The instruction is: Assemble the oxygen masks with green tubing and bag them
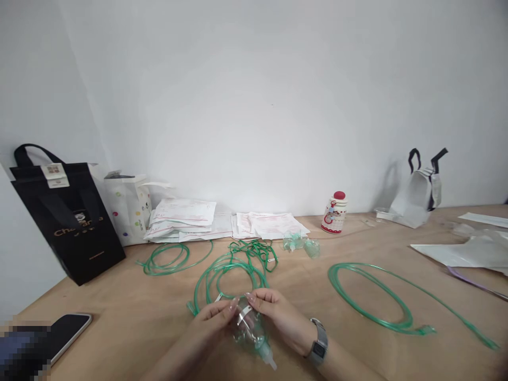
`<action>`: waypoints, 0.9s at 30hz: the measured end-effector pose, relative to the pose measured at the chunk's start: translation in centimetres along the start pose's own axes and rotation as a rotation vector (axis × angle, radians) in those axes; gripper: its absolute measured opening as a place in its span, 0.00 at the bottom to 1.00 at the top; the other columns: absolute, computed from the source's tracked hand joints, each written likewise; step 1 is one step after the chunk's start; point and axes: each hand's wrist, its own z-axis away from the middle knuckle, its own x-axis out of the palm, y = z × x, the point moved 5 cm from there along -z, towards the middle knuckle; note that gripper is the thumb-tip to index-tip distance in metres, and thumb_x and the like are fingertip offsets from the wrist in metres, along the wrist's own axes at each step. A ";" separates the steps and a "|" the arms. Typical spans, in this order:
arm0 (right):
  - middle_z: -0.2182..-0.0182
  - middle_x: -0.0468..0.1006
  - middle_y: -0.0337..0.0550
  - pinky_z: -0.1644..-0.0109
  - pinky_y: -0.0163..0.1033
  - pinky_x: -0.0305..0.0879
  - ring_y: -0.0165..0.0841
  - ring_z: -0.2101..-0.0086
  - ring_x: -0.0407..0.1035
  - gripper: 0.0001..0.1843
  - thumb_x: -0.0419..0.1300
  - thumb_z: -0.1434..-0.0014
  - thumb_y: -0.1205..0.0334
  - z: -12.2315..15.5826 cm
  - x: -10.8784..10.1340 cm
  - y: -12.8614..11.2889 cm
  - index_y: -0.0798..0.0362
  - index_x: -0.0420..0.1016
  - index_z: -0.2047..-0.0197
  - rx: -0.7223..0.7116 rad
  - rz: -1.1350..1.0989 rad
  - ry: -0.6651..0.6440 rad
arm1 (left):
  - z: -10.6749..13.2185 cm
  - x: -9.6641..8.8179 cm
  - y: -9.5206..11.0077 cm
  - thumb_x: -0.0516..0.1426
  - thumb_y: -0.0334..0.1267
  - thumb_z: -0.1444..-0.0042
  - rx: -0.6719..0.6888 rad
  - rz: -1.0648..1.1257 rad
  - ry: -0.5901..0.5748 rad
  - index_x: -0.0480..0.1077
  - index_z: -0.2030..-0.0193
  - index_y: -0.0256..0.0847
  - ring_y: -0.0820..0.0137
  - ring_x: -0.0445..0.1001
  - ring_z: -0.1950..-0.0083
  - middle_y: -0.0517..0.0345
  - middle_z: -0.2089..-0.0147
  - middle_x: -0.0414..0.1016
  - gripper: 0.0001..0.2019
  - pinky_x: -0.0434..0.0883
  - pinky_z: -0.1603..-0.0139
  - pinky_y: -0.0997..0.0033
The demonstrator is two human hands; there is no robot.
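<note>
A clear oxygen mask (248,328) hangs between my hands near the table's front, its green connector and pale tip (265,352) pointing down and toward me. My left hand (217,316) pinches its upper edge from the left, thumb and finger together beside the metal nose strip (243,314). My right hand (273,312), with a watch (319,344) on its wrist, pinches the same edge from the right. Coiled green tubing (198,280) lies just behind my hands. Green elastic straps (260,254) are heaped beyond it. What lies under my fingertips is hidden.
More tubing coils lie at left (166,259) and right (371,312). Two small clear-green mask pieces (293,241) sit behind the straps. Paper packets (186,211), a bottle (334,214), a black bag (71,222) and a white bag (416,198) stand along the wall. A phone (67,333) lies front left.
</note>
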 end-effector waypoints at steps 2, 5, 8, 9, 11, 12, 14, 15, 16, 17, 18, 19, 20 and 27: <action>0.82 0.68 0.37 0.72 0.33 0.50 0.25 0.79 0.58 0.21 0.61 0.56 0.46 -0.2 -0.2 0.4 0.59 0.69 0.79 0.014 -0.012 0.018 | -0.1 0.2 -0.4 0.58 0.50 0.55 -0.070 0.132 -0.009 0.73 0.75 0.34 0.69 0.70 0.70 0.54 0.75 0.75 0.17 0.63 0.67 0.72; 0.82 0.69 0.37 0.72 0.33 0.50 0.25 0.80 0.58 0.20 0.61 0.56 0.47 -0.4 -0.4 0.9 0.59 0.70 0.79 0.029 -0.026 0.014 | -0.3 0.0 -0.9 0.59 0.50 0.58 -0.128 0.188 0.001 0.74 0.74 0.33 0.68 0.72 0.71 0.52 0.75 0.75 0.18 0.64 0.69 0.72; 0.82 0.70 0.38 0.71 0.33 0.51 0.25 0.79 0.59 0.20 0.61 0.56 0.48 -0.4 -0.4 1.1 0.60 0.70 0.78 0.027 -0.038 0.006 | -0.4 -0.4 -1.2 0.61 0.49 0.60 -0.135 0.171 0.015 0.74 0.73 0.33 0.70 0.71 0.72 0.53 0.75 0.75 0.17 0.64 0.70 0.74; 0.81 0.70 0.38 0.71 0.33 0.51 0.26 0.79 0.59 0.20 0.62 0.56 0.48 -0.4 -0.3 1.0 0.60 0.70 0.77 0.025 -0.035 0.009 | -0.4 -0.5 -1.3 0.62 0.49 0.61 -0.128 0.156 0.016 0.74 0.73 0.33 0.71 0.71 0.72 0.54 0.75 0.75 0.17 0.64 0.70 0.75; 0.82 0.69 0.37 0.71 0.33 0.51 0.25 0.79 0.59 0.20 0.62 0.57 0.47 -0.3 -0.3 0.9 0.59 0.70 0.78 0.026 -0.014 0.021 | -0.5 -0.6 -1.4 0.62 0.47 0.60 -0.099 0.106 0.008 0.73 0.75 0.33 0.73 0.69 0.74 0.56 0.76 0.74 0.16 0.62 0.72 0.76; 0.82 0.68 0.36 0.71 0.32 0.50 0.25 0.79 0.58 0.21 0.62 0.57 0.46 -0.2 -0.2 0.8 0.59 0.70 0.79 0.025 0.006 0.025 | -0.5 -0.6 -1.4 0.62 0.47 0.60 -0.082 0.076 0.002 0.72 0.76 0.33 0.74 0.68 0.75 0.56 0.77 0.73 0.15 0.62 0.71 0.76; 0.83 0.66 0.34 0.72 0.32 0.49 0.24 0.79 0.56 0.22 0.61 0.58 0.44 -0.2 -0.2 0.7 0.58 0.69 0.80 0.020 0.050 0.030 | -0.5 -0.7 -1.3 0.62 0.45 0.59 -0.047 0.004 -0.007 0.71 0.78 0.34 0.74 0.68 0.75 0.58 0.78 0.73 0.14 0.62 0.71 0.76; 0.84 0.65 0.34 0.72 0.32 0.48 0.24 0.79 0.55 0.23 0.61 0.58 0.43 -0.2 -0.2 0.7 0.58 0.69 0.80 0.016 0.071 0.033 | -0.5 -0.7 -1.1 0.61 0.44 0.58 -0.027 -0.037 -0.009 0.71 0.78 0.34 0.74 0.67 0.75 0.58 0.78 0.73 0.13 0.62 0.70 0.75; 0.84 0.64 0.33 0.72 0.32 0.48 0.24 0.79 0.55 0.23 0.61 0.59 0.43 -0.2 -0.3 0.6 0.58 0.68 0.81 0.009 0.087 0.035 | -0.4 -0.7 -1.0 0.61 0.44 0.57 -0.010 -0.077 -0.008 0.71 0.78 0.34 0.74 0.67 0.75 0.58 0.78 0.73 0.13 0.61 0.70 0.75; 0.84 0.64 0.33 0.72 0.33 0.48 0.24 0.79 0.54 0.24 0.61 0.59 0.42 -0.2 -0.3 0.7 0.58 0.68 0.80 0.005 0.099 0.035 | -0.4 -0.7 -0.9 0.60 0.44 0.57 0.009 -0.115 -0.004 0.71 0.78 0.34 0.74 0.67 0.74 0.58 0.78 0.73 0.13 0.61 0.70 0.75; 0.84 0.64 0.33 0.72 0.33 0.48 0.24 0.79 0.54 0.24 0.60 0.59 0.42 -0.2 -0.4 0.7 0.58 0.68 0.81 0.003 0.107 0.034 | -0.3 -0.7 -0.7 0.60 0.44 0.56 0.025 -0.146 0.001 0.71 0.78 0.34 0.74 0.67 0.74 0.58 0.78 0.73 0.13 0.61 0.70 0.75; 0.84 0.63 0.33 0.72 0.33 0.48 0.24 0.79 0.54 0.24 0.60 0.59 0.42 -0.3 -0.4 0.9 0.58 0.67 0.80 0.003 0.114 0.033 | -0.3 -0.7 -0.6 0.60 0.44 0.56 0.039 -0.166 0.004 0.71 0.79 0.35 0.74 0.67 0.75 0.58 0.78 0.73 0.13 0.61 0.71 0.75; 0.84 0.63 0.33 0.72 0.32 0.48 0.24 0.79 0.54 0.24 0.60 0.58 0.42 -0.3 -0.4 1.0 0.58 0.67 0.80 0.000 0.125 0.032 | -0.3 -0.8 -0.6 0.60 0.44 0.56 0.044 -0.175 0.005 0.71 0.79 0.35 0.74 0.67 0.75 0.59 0.79 0.72 0.13 0.61 0.71 0.76; 0.75 0.70 0.39 0.66 0.36 0.57 0.30 0.71 0.62 0.21 0.53 0.48 0.45 -0.1 -1.1 -1.7 0.56 0.71 0.72 -0.168 0.549 0.059 | -0.6 -0.8 -1.2 0.57 0.45 0.53 0.033 -0.193 -0.042 0.73 0.75 0.34 0.73 0.67 0.73 0.58 0.77 0.73 0.14 0.61 0.69 0.75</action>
